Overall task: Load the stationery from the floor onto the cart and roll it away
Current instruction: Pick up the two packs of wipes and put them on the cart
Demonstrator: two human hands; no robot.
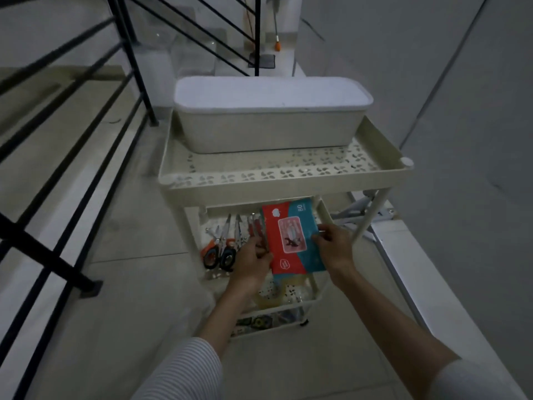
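This looks like a stair landing inside a home, dimly lit. A black metal railing with slanted bars runs along the left, pale floor tiles lie underfoot, and plain white walls close in on the right. A cream plastic trolley cart with a lidded storage box suggests household use.

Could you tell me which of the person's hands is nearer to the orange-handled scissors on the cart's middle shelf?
Left. The left hand grips the packet's edge right beside the orange-handled scissors; the right hand holds the packet's far side.
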